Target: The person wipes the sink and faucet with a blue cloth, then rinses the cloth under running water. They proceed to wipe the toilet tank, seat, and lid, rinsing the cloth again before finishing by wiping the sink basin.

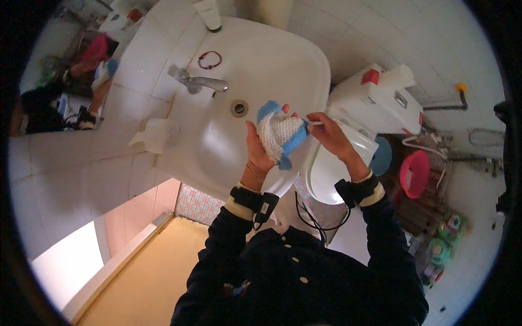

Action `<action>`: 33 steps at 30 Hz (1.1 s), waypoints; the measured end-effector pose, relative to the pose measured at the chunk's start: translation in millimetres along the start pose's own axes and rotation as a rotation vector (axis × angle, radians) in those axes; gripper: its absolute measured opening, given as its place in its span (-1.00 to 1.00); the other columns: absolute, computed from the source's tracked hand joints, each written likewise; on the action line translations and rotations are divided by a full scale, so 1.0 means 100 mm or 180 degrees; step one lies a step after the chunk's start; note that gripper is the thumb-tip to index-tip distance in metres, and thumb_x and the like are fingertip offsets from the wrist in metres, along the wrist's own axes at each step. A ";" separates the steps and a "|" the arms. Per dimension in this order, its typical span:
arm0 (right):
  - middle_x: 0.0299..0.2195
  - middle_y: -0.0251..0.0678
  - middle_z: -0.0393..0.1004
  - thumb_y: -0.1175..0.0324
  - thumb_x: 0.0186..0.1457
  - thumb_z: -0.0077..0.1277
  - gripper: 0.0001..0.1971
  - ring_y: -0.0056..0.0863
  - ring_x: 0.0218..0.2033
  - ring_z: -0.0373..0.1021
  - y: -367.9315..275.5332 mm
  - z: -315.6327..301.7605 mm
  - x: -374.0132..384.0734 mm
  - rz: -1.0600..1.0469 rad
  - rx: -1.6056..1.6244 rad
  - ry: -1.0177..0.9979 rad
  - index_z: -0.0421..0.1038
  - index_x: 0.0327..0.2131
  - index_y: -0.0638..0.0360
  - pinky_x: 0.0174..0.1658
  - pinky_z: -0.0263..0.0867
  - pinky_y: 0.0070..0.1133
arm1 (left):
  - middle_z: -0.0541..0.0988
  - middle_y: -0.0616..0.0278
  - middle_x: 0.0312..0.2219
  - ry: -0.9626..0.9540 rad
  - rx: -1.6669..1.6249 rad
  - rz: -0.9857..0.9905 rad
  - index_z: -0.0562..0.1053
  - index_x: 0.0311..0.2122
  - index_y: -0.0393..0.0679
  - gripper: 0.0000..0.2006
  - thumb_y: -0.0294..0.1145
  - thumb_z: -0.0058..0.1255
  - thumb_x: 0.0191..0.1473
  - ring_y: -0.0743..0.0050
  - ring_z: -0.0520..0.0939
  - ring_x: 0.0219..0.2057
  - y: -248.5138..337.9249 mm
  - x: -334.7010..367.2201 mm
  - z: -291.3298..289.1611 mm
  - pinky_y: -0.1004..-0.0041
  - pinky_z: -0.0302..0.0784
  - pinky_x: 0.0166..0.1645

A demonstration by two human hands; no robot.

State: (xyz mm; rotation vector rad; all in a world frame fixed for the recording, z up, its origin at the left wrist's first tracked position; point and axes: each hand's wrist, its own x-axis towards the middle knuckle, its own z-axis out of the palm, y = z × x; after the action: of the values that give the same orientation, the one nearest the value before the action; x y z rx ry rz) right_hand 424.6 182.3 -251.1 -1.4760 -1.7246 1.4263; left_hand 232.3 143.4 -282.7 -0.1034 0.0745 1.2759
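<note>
A white and blue knitted piece (276, 133) lies across my left hand (259, 151), above the near right part of the white washbasin (209, 179). My left thumb stands along its left side, and fingertips show past its far edge. At its right edge my right hand (333, 140) is closed, thumb and forefinger pinching a small pale bit that joins the blue border. Whether that bit is a loop, a tag or a tool is too small to tell. The piece's underside and most of my left fingers are hidden.
A metal tap (204, 83), a beaded bracelet (210, 60) and a white tube (209, 15) are at the basin's left and back. Right of it stands a white toilet (331, 174), with a pink basin (414, 174) beyond. Black cables (315, 223) hang below my wrists.
</note>
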 end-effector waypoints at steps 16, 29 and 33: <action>-0.30 -0.06 0.37 0.16 0.04 -0.11 -0.63 -0.12 -0.30 0.38 -1.42 1.65 1.93 -0.2683 -0.3038 -0.1399 0.18 -0.10 0.07 -0.28 0.33 -0.31 | 0.49 0.32 -0.30 0.0913 -0.0330 0.1285 0.37 -0.17 -0.01 -0.66 -0.10 -0.43 0.17 0.33 0.48 -0.23 0.52 0.27 -0.72 0.31 0.38 -0.13; -0.05 -0.11 0.26 0.32 0.07 -0.11 -0.62 -0.29 -0.12 0.31 -0.94 1.51 2.34 -0.3015 -0.1316 -0.2131 0.20 0.00 0.04 -0.13 0.27 -0.53 | 0.45 0.28 -0.33 0.0236 -0.0440 0.1376 0.35 -0.20 -0.03 -0.63 -0.03 -0.43 0.13 0.34 0.45 -0.33 0.65 0.28 -0.83 0.33 0.38 -0.27; -0.01 -0.30 0.24 0.13 0.16 -0.24 -0.57 -0.47 -0.11 0.28 -0.17 1.28 1.85 -0.0359 -0.1249 -0.1736 0.14 0.04 0.14 -0.09 0.23 -0.58 | 0.46 0.31 -0.36 0.0642 -0.1181 0.1492 0.36 -0.24 -0.03 -0.64 -0.02 -0.42 0.13 0.36 0.45 -0.36 0.64 0.29 -0.84 0.35 0.38 -0.31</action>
State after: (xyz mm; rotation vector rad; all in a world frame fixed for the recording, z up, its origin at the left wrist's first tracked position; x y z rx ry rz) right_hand 250.2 300.1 -331.8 -1.2020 -2.4954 1.5931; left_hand 179.9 179.3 -371.6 -0.5606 0.0347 1.7347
